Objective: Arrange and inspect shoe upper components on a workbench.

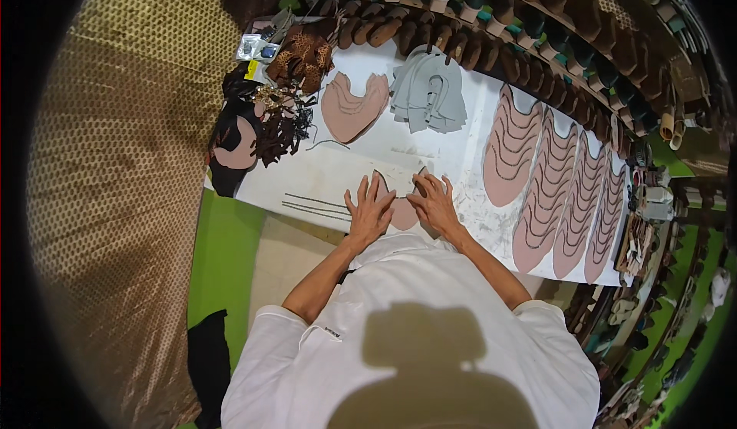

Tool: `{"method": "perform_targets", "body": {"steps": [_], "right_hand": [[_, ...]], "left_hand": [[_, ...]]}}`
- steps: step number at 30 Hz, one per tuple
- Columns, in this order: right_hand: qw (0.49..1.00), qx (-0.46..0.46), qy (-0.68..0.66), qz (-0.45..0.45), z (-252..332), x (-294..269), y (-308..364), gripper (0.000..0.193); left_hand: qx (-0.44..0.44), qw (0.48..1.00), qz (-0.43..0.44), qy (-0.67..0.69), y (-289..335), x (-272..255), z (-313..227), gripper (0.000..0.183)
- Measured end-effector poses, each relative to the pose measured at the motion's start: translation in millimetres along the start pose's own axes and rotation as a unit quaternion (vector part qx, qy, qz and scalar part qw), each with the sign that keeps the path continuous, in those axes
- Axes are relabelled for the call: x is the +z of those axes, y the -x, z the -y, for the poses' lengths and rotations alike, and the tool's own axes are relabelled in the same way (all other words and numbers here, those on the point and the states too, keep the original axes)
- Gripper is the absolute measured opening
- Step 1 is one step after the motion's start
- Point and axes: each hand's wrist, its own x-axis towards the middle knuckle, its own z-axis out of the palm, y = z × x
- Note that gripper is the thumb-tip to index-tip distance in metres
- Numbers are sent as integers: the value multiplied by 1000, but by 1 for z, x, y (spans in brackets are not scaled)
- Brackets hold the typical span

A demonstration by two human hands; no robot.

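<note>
While left grip and right grip touch pink piece edges, both spread apart.

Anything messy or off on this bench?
Mainly the left end: dark strips lie in a tangled heap, unlike the orderly pink rows at right. The white tabletop also shows dark smudges between the right hand and those rows. No clear damage visible.

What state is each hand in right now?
Left hand: open, fingers spread, on the left side of the pink U-shaped shoe-upper piece.
Right hand: open, fingers spread, on its right side; whether it grips cannot be told.
</note>
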Motion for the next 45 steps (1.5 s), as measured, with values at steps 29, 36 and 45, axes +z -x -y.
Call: {"method": "perform_targets", "body": {"steps": [29, 36, 45], "right_hand": [[994, 72, 14, -87, 27, 12, -10, 50], [960, 236, 98, -115, 13, 18, 15, 49], [920, 329, 17, -213, 6, 26, 9, 16]], "left_hand": [[-140, 985, -61, -86, -12, 6, 30, 76], [-151, 985, -25, -79, -8, 14, 21, 60], [-236, 968, -69, 51, -20, 9, 20, 24]]}}
